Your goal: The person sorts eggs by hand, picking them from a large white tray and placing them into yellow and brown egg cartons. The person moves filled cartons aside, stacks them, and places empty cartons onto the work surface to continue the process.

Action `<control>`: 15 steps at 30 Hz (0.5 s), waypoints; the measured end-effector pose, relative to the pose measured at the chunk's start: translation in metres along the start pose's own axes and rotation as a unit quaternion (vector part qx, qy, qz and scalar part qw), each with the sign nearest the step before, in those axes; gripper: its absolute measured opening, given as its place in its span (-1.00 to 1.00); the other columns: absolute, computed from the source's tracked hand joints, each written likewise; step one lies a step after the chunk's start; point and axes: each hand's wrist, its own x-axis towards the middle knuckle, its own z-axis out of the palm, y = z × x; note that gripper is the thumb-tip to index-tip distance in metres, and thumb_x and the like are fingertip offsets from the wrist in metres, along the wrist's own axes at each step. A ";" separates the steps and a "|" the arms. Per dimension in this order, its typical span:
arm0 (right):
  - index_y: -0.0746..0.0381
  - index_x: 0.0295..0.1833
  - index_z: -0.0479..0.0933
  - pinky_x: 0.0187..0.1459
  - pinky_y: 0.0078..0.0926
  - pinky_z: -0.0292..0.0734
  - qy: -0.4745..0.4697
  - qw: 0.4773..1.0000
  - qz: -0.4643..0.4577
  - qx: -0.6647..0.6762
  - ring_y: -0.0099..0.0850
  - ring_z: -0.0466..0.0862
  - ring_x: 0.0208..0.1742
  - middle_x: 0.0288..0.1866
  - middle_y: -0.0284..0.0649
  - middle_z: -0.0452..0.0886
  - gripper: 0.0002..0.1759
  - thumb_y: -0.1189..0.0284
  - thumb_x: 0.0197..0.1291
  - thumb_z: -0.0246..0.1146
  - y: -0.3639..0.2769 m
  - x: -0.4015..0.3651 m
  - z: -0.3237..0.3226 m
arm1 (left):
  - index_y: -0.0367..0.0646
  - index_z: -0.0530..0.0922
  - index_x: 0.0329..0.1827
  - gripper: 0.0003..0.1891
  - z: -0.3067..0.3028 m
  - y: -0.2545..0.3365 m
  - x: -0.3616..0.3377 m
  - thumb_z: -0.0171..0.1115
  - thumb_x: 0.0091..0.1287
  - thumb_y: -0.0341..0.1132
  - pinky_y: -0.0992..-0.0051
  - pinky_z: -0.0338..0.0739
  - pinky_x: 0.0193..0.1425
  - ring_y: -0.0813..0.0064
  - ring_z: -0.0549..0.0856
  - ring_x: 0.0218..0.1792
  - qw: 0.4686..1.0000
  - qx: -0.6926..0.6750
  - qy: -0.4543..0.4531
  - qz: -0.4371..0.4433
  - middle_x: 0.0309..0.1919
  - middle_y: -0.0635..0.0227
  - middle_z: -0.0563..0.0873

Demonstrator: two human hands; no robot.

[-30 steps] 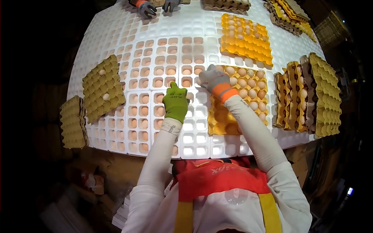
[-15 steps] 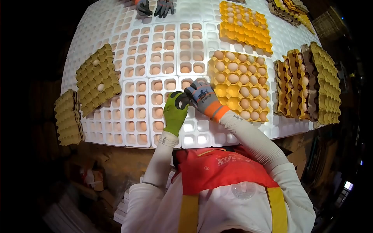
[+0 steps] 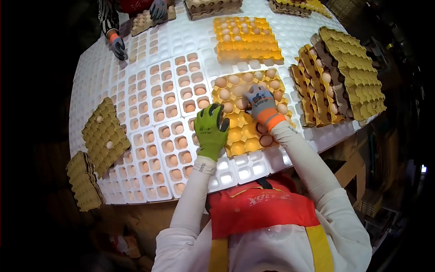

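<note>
My left hand point(image 3: 211, 131), in a green glove with dark fingertips, hovers at the left edge of a yellow egg tray point(image 3: 235, 121), beside a white foam tray point(image 3: 168, 122). Its thumb stands apart from the fingers, and no egg shows in it. Over the middle of the yellow tray, my right hand point(image 3: 263, 103) wears a grey glove with an orange cuff. Its fingers curl down around an egg that they mostly hide. Brown eggs point(image 3: 224, 94) sit in the tray's far rows. Several cups at the near left hold none.
Another yellow tray point(image 3: 249, 50) with eggs lies beyond. Stacked egg trays point(image 3: 364, 77) lean at right; more cardboard trays point(image 3: 106, 136) are at left. Across the table, a co-worker's gloved hand point(image 3: 118, 47) reaches over foam trays. The table's near edge point(image 3: 136, 203) runs before me.
My hands have parted; the right has moved from the foam tray onto the yellow tray's eggs, and the left to its edge. The view has turned, showing more of the co-worker.
</note>
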 end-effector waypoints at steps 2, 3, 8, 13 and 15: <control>-0.01 -0.13 0.70 0.01 -0.12 0.59 0.043 0.997 -0.042 0.044 -0.16 0.61 0.11 0.07 -0.20 0.58 -0.82 0.28 0.14 0.41 0.006 0.004 -0.004 | -0.05 0.63 0.15 -0.59 0.011 0.016 0.034 0.39 0.21 -0.27 0.12 0.43 0.22 0.13 0.56 0.21 0.977 0.198 -0.084 -0.002 0.30 0.24 0.61; 0.00 -0.16 0.70 0.01 -0.13 0.59 0.036 0.993 0.004 0.111 -0.16 0.61 0.11 0.07 -0.20 0.58 -0.84 0.27 0.13 0.41 0.011 0.000 -0.007 | -0.05 0.63 0.14 -0.60 0.017 0.016 0.040 0.39 0.22 -0.27 0.13 0.45 0.18 0.14 0.57 0.17 0.961 0.254 -0.114 -0.002 0.26 0.25 0.62; -0.03 -0.05 0.67 0.13 -0.14 0.52 0.060 0.981 -0.007 0.182 -0.15 0.58 0.12 0.08 -0.21 0.58 -0.72 0.19 0.12 0.43 0.030 -0.011 -0.005 | -0.04 0.63 0.11 -0.65 0.039 0.008 0.027 0.39 0.25 -0.30 0.19 0.54 0.02 0.17 0.66 -0.02 0.963 0.240 -0.114 0.036 0.04 0.26 0.68; 0.03 -0.04 0.65 0.15 -0.10 0.51 -0.001 0.994 -0.050 0.093 -0.14 0.58 0.13 0.13 -0.18 0.53 -0.61 0.14 0.05 0.50 0.004 0.015 -0.005 | -0.15 0.59 0.15 -0.63 0.022 -0.024 0.037 0.37 0.26 -0.41 0.41 0.64 -0.04 0.41 0.71 -0.12 0.956 -0.263 -0.064 -0.112 -0.10 0.34 0.70; 0.08 -0.06 0.65 0.12 -0.08 0.54 0.029 0.939 -0.042 0.341 -0.16 0.59 0.12 0.07 -0.15 0.55 -0.62 0.19 0.04 0.52 0.033 0.003 -0.006 | -0.24 0.52 0.14 -0.61 0.016 -0.036 0.044 0.36 0.25 -0.47 0.49 0.65 -0.01 0.55 0.67 -0.12 0.845 -0.487 -0.039 -0.219 -0.07 0.39 0.66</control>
